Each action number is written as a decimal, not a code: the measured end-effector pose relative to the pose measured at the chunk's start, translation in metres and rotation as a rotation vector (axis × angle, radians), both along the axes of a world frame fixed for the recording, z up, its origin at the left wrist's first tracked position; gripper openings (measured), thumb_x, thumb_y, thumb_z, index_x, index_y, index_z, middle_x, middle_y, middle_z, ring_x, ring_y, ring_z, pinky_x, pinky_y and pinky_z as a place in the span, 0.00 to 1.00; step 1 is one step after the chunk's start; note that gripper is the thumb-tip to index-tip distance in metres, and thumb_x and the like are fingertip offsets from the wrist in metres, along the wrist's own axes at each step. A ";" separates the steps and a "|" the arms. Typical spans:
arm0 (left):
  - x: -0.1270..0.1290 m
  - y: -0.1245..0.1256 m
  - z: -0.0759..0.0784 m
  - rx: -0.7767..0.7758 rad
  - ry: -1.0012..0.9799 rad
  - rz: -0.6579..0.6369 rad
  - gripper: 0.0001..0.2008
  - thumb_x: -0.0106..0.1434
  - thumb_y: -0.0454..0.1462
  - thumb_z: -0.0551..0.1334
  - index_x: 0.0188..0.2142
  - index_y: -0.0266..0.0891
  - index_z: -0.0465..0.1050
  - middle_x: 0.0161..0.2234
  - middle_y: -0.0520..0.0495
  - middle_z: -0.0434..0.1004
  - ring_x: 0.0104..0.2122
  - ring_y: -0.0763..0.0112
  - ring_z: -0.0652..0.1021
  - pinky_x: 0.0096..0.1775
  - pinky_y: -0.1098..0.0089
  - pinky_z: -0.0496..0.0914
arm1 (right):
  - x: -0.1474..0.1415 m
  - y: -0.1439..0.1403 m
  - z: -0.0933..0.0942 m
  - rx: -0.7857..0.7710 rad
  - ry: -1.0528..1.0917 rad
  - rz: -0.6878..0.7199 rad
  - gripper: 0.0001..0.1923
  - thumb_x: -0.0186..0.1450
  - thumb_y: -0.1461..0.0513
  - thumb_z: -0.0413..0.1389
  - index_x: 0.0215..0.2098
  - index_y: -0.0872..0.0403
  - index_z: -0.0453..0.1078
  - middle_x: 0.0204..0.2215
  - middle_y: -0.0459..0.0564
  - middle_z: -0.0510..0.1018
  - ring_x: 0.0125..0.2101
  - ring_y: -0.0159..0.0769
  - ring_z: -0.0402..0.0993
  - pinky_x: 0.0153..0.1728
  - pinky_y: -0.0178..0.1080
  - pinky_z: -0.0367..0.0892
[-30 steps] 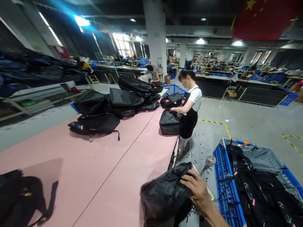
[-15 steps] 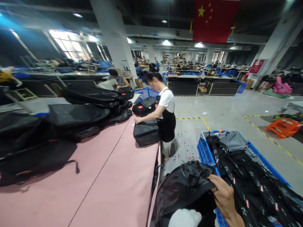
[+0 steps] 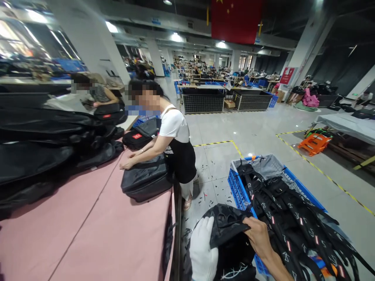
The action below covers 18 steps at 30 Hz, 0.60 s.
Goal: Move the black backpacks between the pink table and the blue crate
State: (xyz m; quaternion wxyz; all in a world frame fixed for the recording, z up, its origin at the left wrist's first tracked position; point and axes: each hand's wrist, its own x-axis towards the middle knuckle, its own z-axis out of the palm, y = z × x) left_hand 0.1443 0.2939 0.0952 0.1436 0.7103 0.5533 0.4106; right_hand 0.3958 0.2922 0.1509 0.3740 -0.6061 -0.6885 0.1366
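Gloved left hand [image 3: 202, 249]: raised since earlier, against the black bag [image 3: 228, 224], fingers together, grip unclear.
Bare right hand [image 3: 258, 236]: pinching its edge.
Blue crate [image 3: 238, 189]: beside it.

Single feed on my side: head-worn camera, facing forward and down, standing by the right edge of the pink table [image 3: 117, 234]. Nearest to lens, low and right of centre: gloved left hand [image 3: 202, 249], bare right hand [image 3: 260, 235]. Blue crate [image 3: 238, 191] close, lower right. Co-worker [image 3: 183, 156] at middle range, seen side-on. I look deep down the hall; red flag [image 3: 236, 21] cut by top edge. Wide view, columns [image 3: 88, 43] leaning outward.
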 end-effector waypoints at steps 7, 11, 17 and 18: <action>-0.023 0.064 -0.007 -0.393 -0.108 0.025 0.28 0.71 0.45 0.54 0.62 0.44 0.84 0.57 0.43 0.89 0.56 0.48 0.87 0.61 0.53 0.81 | 0.005 0.103 -0.009 -0.545 0.246 0.194 0.32 0.66 0.38 0.66 0.19 0.53 0.71 0.20 0.40 0.56 0.25 0.31 0.58 0.29 0.37 0.49; -0.030 0.110 -0.010 -0.651 -0.255 -0.035 0.28 0.72 0.53 0.56 0.58 0.42 0.86 0.51 0.43 0.91 0.55 0.48 0.87 0.61 0.54 0.82 | -0.008 0.164 -0.028 -0.740 0.398 0.270 0.36 0.57 0.37 0.71 0.15 0.51 0.60 0.20 0.39 0.51 0.25 0.29 0.48 0.27 0.38 0.44; -0.033 0.163 -0.014 -0.801 -0.171 -0.054 0.26 0.57 0.60 0.70 0.41 0.42 0.88 0.43 0.39 0.92 0.53 0.38 0.88 0.63 0.48 0.79 | -0.060 0.219 -0.096 -0.886 0.468 0.134 0.37 0.59 0.40 0.68 0.14 0.50 0.52 0.17 0.40 0.50 0.25 0.29 0.48 0.26 0.39 0.43; -0.034 0.165 -0.011 -0.801 -0.121 -0.064 0.25 0.56 0.59 0.72 0.40 0.44 0.88 0.43 0.41 0.92 0.53 0.38 0.88 0.64 0.48 0.79 | -0.066 0.222 -0.104 -0.906 0.473 0.133 0.37 0.59 0.39 0.68 0.14 0.50 0.52 0.17 0.40 0.50 0.25 0.29 0.48 0.26 0.39 0.43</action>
